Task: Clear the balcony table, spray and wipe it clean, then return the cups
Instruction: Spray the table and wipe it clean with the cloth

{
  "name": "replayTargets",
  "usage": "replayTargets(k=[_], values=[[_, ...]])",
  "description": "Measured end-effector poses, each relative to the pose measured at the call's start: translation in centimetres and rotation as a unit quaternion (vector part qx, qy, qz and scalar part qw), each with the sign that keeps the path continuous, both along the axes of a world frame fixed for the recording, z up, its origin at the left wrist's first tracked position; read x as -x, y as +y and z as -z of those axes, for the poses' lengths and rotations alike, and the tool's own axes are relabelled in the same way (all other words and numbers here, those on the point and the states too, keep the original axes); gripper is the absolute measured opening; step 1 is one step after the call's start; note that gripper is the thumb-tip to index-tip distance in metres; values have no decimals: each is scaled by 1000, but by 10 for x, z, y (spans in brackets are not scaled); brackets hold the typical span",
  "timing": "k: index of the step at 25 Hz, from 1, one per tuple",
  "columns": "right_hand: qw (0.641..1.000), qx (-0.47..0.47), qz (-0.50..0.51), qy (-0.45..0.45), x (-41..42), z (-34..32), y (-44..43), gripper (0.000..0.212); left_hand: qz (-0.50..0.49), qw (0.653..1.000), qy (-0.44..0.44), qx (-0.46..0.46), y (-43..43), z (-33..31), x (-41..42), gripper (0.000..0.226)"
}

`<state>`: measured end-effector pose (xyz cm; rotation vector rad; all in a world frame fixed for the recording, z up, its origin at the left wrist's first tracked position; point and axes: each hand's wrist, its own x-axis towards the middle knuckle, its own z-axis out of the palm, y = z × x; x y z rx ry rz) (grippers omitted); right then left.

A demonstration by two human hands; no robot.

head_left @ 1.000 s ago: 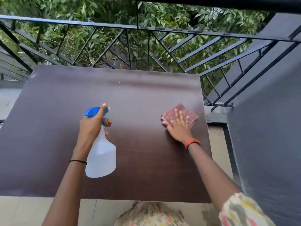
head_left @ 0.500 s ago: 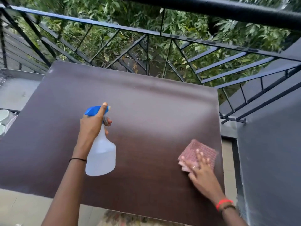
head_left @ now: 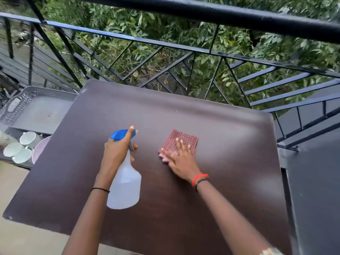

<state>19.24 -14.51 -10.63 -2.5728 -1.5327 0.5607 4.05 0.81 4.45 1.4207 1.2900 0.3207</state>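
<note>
The dark brown balcony table (head_left: pixel 230 162) fills the middle of the head view, bare apart from what my hands hold. My left hand (head_left: pixel 117 153) grips the neck of a translucent spray bottle (head_left: pixel 126 188) with a blue trigger head, held over the table's middle. My right hand (head_left: pixel 181 160) lies flat, fingers spread, pressing a folded red checked cloth (head_left: pixel 181 140) onto the tabletop just right of the bottle. Three pale green cups (head_left: pixel 22 148) sit off the table at the left, low beside it.
A grey perforated plastic tray (head_left: pixel 36 109) lies left of the table, behind the cups, with a pink bowl rim (head_left: pixel 39 150) beside them. Black metal railing (head_left: pixel 202 50) runs along the far edge with foliage beyond. A grey wall (head_left: pixel 316 181) stands at the right.
My right hand slid the cloth from the far right down to the near right edge, then back up toward the table's middle. The left hand kept holding the bottle. The view shifted left, revealing cups.
</note>
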Motion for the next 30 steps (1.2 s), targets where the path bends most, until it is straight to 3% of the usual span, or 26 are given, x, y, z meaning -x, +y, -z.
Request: replayTargets(k=[4,9,13,16,19,22,26,30], values=[[999,-30,-36,-6,64,5,-54,63,11,1000,-16,1,37,-1,3,31],[988,20,156,-4,7,-1,-100,57,40,999,-10,0,74,3,10,47],[965,32,258,-40,-105,1,-7,51,47,999,-2,15,96,10,22,38],[966,60,250,-26,-139,0,89,52,55,998,9,21,111,18,32,41],[984,49,171,-32,-105,-1,166,53,61,998,11,19,124,25,39,49],[998,15,54,-19,-26,6,177,55,60,998,7,17,135,27,44,43],[999,-39,6,33,85,5,98,60,60,998,-3,13,148,22,45,29],[996,-12,76,42,118,1,-9,70,50,998,-19,11,153,16,45,34]])
